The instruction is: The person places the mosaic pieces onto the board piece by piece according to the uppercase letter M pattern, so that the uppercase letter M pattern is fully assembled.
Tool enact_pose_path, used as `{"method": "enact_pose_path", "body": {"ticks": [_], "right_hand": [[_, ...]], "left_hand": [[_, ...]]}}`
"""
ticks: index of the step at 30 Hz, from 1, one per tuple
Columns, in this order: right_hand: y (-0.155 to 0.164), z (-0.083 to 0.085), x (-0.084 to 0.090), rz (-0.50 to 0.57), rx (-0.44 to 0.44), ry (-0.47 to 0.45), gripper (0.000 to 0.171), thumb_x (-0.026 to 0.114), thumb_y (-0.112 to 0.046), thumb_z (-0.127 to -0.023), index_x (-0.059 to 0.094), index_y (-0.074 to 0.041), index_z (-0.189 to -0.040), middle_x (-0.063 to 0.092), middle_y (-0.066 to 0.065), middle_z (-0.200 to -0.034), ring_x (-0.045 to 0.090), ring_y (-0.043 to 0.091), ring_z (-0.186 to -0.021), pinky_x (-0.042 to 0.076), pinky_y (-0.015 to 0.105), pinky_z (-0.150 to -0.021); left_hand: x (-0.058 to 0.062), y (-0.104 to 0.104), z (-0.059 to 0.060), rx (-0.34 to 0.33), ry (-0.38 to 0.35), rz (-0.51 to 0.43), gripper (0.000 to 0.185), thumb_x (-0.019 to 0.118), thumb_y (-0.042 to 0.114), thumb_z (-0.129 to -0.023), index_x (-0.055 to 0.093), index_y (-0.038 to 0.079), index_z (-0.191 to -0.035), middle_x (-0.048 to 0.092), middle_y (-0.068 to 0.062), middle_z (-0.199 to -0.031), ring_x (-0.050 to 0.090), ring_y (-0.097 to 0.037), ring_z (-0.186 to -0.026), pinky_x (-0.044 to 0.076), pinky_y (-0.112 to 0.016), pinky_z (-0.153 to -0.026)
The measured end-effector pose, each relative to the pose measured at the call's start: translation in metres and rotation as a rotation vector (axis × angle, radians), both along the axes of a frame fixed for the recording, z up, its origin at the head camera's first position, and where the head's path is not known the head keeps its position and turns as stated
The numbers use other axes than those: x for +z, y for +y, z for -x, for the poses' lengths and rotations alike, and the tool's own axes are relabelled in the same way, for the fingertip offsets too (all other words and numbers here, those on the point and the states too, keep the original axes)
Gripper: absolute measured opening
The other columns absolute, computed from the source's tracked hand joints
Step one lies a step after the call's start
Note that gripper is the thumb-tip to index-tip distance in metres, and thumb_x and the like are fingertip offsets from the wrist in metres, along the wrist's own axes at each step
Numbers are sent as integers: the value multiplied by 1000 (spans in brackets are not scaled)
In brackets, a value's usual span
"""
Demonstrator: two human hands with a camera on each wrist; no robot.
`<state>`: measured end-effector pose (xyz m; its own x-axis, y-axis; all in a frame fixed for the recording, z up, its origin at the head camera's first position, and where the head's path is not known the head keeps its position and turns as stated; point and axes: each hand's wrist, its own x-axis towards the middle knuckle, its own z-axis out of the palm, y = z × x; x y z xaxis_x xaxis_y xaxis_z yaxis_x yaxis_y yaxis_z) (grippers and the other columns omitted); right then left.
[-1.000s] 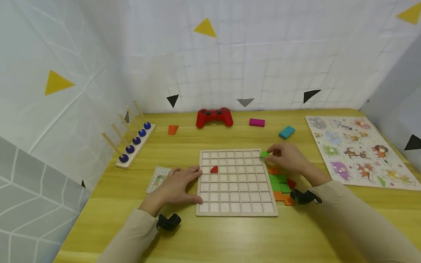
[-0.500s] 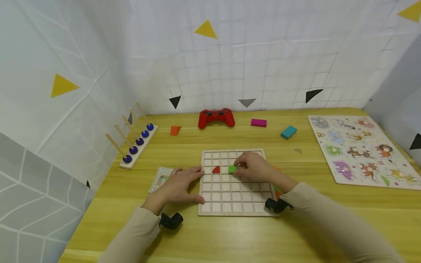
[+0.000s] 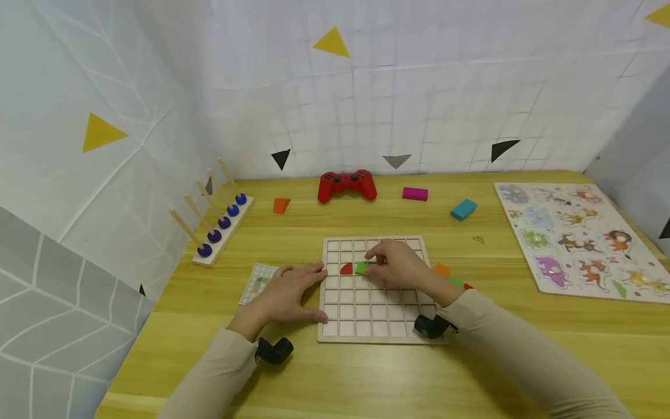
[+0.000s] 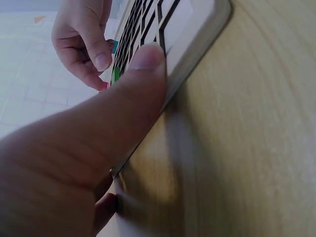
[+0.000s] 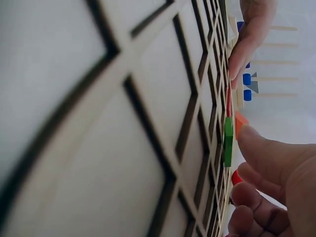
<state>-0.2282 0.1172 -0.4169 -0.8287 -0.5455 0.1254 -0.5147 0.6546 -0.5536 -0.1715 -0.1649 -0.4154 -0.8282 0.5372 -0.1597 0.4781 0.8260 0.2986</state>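
In the head view my left hand (image 3: pixel 285 295) rests with its fingers spread at the left edge of a wooden grid board (image 3: pixel 345 329); the thumb lies on the rim. A red quarter-round tile (image 3: pixel 346 269) sits in a cell of the second column. One cell to its right is a green square tile (image 3: pixel 361 268). Over the board hangs my right hand (image 3: pixel 400 265), its thumb and index finger parted just above the green tile (image 5: pixel 227 143). The right wrist view shows a narrow gap between thumb and tile. The right hand hides several cells.
Orange (image 3: pixel 442 270), green and red tiles lie right of the board, partly behind the right forearm. A pattern card (image 3: pixel 256 285) lies left. Behind are a peg stand (image 3: pixel 222 233), orange block (image 3: pixel 281 205), red game controller (image 3: pixel 348 185), magenta block (image 3: pixel 415 194), teal block (image 3: pixel 463 209) and animal puzzle (image 3: pixel 576 238).
My right hand has carried the green tile from the board's upper right corner leftward to beside the red tile, and its fingers now stand slightly off it. The left hand has stayed in place.
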Motion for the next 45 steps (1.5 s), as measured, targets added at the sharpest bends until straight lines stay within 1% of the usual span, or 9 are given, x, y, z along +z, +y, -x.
{"method": "enact_pose_path", "body": {"ticks": [8,15,25,30,34,37,40,42,45], "right_hand": [[0,0,-2,-33,23,8,25,77,-25,-86,77,-7,-104,65,3,-87,49,9,-73,40,23,-64],[-1,0,-3,-50,37,36,25,73,-20,-88,76,-5,-109,65,4,-86,48,9,-72,38,22,-63],[-5,-1,-1,-59,32,32,25,73,-20,-89,75,-6,-109,66,4,-88,49,9,-72,39,22,-63],[9,-7,2,-21,35,49,27,73,-18,-89,74,-6,-114,60,1,-81,47,8,-69,39,22,-62],[57,-18,9,33,-85,25,30,73,-17,-89,72,-5,-116,61,0,-79,48,8,-68,41,23,-61],[103,-28,8,67,-228,-69,34,71,-26,-91,71,-6,-118,64,3,-83,50,10,-69,42,24,-60],[140,-36,1,58,-343,-153,40,68,-37,-93,71,-8,-121,68,8,-96,54,11,-76,44,24,-63],[155,-38,-3,28,-377,-182,43,67,-41,-93,70,-9,-122,69,10,-101,54,13,-79,45,24,-64],[164,-35,-8,-13,-381,-179,44,68,-43,-92,71,-11,-122,69,8,-103,53,14,-80,43,24,-66]], "left_hand": [[0,-1,1,-1,-4,-10,96,69,69,-77,38,19,-153,27,-1,-164,29,-22,-151,18,-59,-119],[-2,-2,1,-5,0,-8,96,68,69,-77,37,20,-153,26,0,-164,29,-21,-151,18,-59,-119],[-2,-1,2,4,-5,3,96,68,70,-77,36,21,-154,25,1,-164,28,-20,-151,17,-58,-119],[-2,-1,2,-1,-8,-5,96,69,68,-77,37,20,-154,26,0,-164,28,-22,-151,18,-59,-118],[-3,4,4,-13,-15,-8,97,69,69,-77,36,22,-154,25,2,-164,27,-20,-151,18,-59,-118],[-1,6,4,-19,-13,-12,97,69,70,-76,37,21,-154,26,1,-164,28,-20,-151,20,-59,-118],[1,5,4,-21,-12,-17,97,69,69,-76,38,20,-153,28,0,-164,28,-22,-151,22,-59,-117],[2,3,4,-16,-11,-23,97,70,69,-75,39,19,-152,28,-1,-163,29,-22,-151,22,-60,-117],[-2,1,4,-13,-9,-27,97,70,69,-75,40,18,-152,29,-1,-163,29,-23,-150,22,-61,-116]]}}
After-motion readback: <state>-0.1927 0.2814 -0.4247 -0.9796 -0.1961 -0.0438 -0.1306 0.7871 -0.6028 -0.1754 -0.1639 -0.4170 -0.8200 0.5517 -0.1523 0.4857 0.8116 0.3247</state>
